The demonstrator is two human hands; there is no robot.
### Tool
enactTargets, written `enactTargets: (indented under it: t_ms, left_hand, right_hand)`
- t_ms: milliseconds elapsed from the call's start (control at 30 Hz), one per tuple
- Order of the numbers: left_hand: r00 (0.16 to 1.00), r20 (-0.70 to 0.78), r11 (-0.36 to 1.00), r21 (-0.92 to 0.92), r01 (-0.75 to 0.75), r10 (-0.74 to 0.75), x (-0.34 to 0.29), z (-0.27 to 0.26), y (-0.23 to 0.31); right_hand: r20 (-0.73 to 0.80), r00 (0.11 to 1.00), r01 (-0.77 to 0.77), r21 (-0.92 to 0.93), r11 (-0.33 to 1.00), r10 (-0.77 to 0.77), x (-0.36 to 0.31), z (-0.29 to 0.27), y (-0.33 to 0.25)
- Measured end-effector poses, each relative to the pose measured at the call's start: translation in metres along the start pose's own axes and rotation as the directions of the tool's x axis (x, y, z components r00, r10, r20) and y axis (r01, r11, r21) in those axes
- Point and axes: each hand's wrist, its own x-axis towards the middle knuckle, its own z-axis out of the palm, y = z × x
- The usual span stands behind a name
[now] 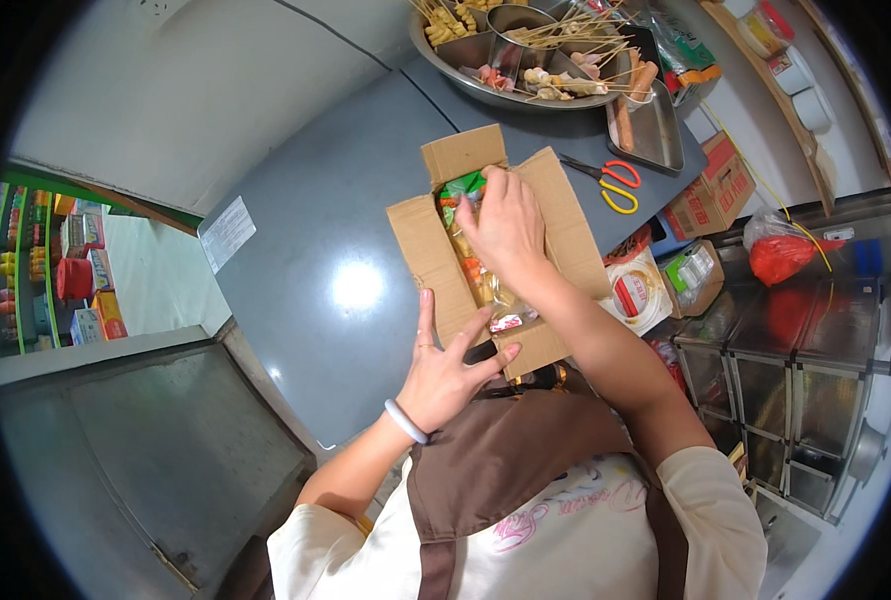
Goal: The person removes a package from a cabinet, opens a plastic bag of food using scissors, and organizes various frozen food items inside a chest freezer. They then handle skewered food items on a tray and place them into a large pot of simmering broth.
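Note:
An open cardboard box (pixel 572 215) with its flaps folded out stands on the grey table in front of me. Packets in shiny, colourful wrapping (pixel 472 270) lie in it. My right hand (pixel 507 222) reaches into the box's far end, thumb and fingers bent around a green plastic packet (pixel 463 186); the fingertips are partly hidden. With fingers spread, my left hand (pixel 447 378) rests against the near left side and near flap of the box. A pale ring sits on my left wrist.
Scissors (pixel 611 185) with orange and yellow handles lie right of the box. Behind stand a large round metal pan (pixel 456 72) of skewered food and a metal tray (pixel 656 140) with sausages. Cartons (pixel 711 190) and drawer units (pixel 796 370) flank the table's right side.

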Motion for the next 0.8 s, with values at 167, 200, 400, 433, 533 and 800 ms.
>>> enactTargets:
  t_ms: [167, 200, 400, 433, 533, 800]
  left_hand:
    - [0.995, -0.022, 0.991, 0.091, -0.096, 0.098, 0.001, 0.009, -0.014]
    - [0.995, -0.038, 0.989, 0.12, -0.09, 0.095, 0.001, 0.013, -0.016]
    - [0.982, -0.11, 0.951, -0.285, 0.119, -0.155, 0.021, -0.02, -0.022]
    - [0.941, -0.14, 0.836, -0.513, 0.196, -0.307, 0.023, -0.029, -0.031]
    - [0.859, -0.346, 0.912, -0.299, 0.279, -0.377, 0.047, -0.054, -0.056]
    - [0.965, 0.164, 0.505, -0.827, 0.247, -0.205, 0.075, -0.052, -0.115]
  right_hand:
    - [0.062, 0.995, 0.092, -0.192, 0.977, -0.082, 0.017, 0.007, -0.007]
    - [0.112, 0.992, 0.088, -0.204, 0.975, -0.066, 0.017, 0.007, -0.008]
    - [-0.086, 0.944, 0.328, 0.155, 0.932, -0.318, 0.011, 0.002, 0.014]
    - [-0.133, 0.932, 0.359, 0.223, 0.906, -0.336, 0.008, -0.009, 0.009]
    - [-0.159, 0.927, 0.374, 0.386, 0.843, -0.339, -0.011, -0.042, -0.007]
    - [0.157, 0.978, -0.135, 0.978, 0.162, -0.136, -0.018, -0.121, -0.033]
